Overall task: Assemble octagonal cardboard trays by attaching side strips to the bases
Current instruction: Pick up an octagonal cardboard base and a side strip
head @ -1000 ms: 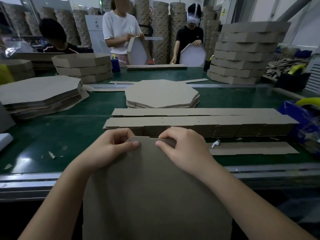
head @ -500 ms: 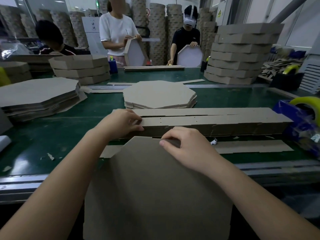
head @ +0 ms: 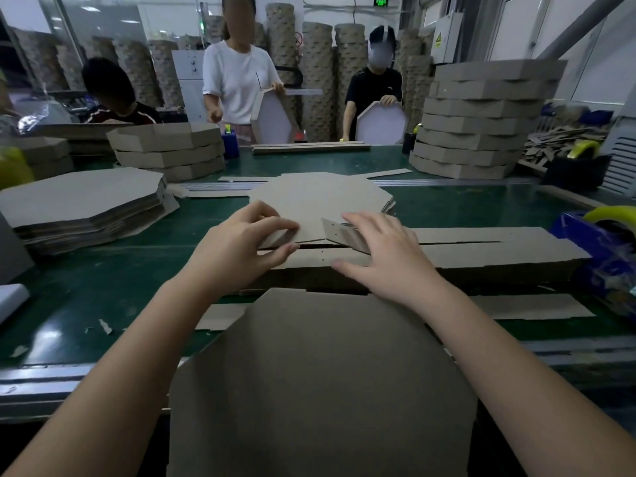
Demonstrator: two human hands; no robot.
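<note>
**A:** Where is the base?

**B:** The octagonal base point(head: 320, 390) lies flat before the person; its far edge rests on the green surface point(head: 103, 277), just short of the stack of side strips point(head: 481, 256); its near part overhangs the surface edge and is cut off at the bottom of the view.

**A:** And the grips?

**B:** Both are at the stack; half a second ago the right grip point(head: 389, 266) was on the base's far edge, and a second ago both were. The left grip point(head: 237, 253) pinches a raised strip end point(head: 280, 237) between thumb and fingers; the right grip is wide, its fingers straight over a second tilted end point(head: 340, 232), the thumb spread on the stack top.

**A:** Room to move?

**B:** Green surface shows between the left arm and a pile of flat octagons point(head: 82, 201); a second pile point(head: 316, 194) lies just beyond the stack; a blue tape dispenser point(head: 599, 246) stands at the stack's right end; a loose strip point(head: 530, 306) lies between the stack and the surface edge.

**A:** Anything unclear?

**B:** Whether the two raised ends belong to one strip I cannot tell; the grips cover the middle; the stack's left end is hidden behind the left grip.
</note>
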